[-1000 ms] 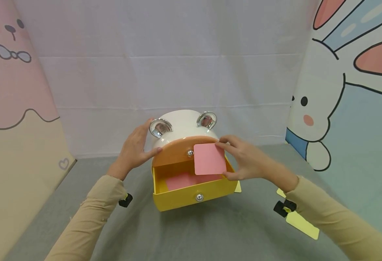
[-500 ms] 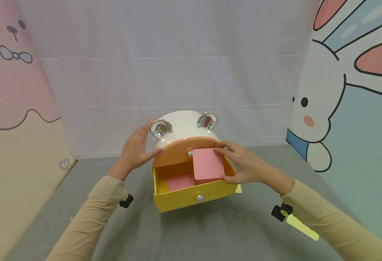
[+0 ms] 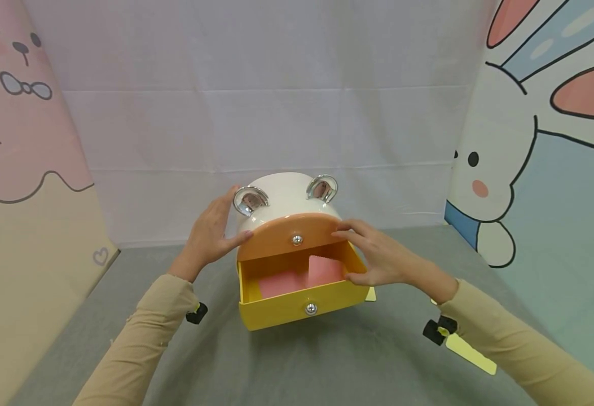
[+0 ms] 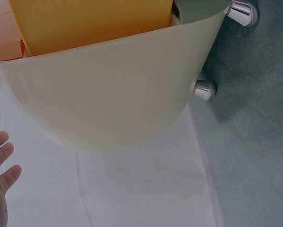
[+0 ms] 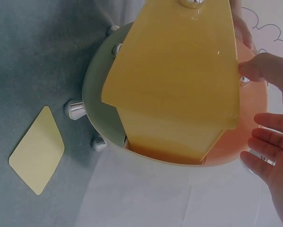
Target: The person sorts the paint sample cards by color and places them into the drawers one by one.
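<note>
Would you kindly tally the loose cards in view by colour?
Pink cards: 2, both in the yellow drawer: one flat, one leaning.
Yellow cards: 2, on the grey cloth: one, one mostly hidden.
Total: 4.

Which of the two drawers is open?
The lower, yellow drawer, pulled out and showing pink cards inside; the orange drawer above it sits pushed in.

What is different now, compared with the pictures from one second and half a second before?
The pink card left the right hand and dropped into the open yellow drawer, where it leans tilted beside another pink card. The right hand, now with nothing in it, stayed by the drawer's right edge. The left hand still rests on the white box, and the drawer stayed open.
</note>
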Demonstrator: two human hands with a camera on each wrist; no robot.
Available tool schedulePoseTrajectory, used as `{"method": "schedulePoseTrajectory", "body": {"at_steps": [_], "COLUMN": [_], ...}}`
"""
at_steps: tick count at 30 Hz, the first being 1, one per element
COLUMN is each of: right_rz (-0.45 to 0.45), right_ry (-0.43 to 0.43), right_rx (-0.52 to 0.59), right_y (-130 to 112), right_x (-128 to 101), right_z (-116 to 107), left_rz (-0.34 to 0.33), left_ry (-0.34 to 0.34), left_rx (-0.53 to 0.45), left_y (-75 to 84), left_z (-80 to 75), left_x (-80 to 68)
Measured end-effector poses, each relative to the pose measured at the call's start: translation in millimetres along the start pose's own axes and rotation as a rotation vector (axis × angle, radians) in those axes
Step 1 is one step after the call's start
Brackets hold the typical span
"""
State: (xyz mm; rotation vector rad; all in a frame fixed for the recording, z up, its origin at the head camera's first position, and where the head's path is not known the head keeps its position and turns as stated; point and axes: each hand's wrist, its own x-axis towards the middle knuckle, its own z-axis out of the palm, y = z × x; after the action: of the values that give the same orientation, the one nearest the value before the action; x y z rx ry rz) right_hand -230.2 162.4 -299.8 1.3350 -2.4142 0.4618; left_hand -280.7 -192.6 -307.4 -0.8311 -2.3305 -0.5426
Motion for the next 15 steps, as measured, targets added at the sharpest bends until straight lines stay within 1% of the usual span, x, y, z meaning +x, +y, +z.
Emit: {"method": "schedulePoseTrajectory", "body": {"at_steps": [11,15], "right_rz": [0.037,0.051], "right_ry": [-0.015,0.001], "right_rx": [0.046,0.078], "right_y": [-5.2,-8.4], "right_x": [-3.3,-5.7], "right_z": [-4.9,-10.0], "left_rz": [0.004,0.001], "left_ry": [0.005,0.002], "left_rx": [0.001,0.002], "left_y": [0.0,-0.4], "left_z": [-0.3,-0.4], "left_x": [0.8,0.8]}}
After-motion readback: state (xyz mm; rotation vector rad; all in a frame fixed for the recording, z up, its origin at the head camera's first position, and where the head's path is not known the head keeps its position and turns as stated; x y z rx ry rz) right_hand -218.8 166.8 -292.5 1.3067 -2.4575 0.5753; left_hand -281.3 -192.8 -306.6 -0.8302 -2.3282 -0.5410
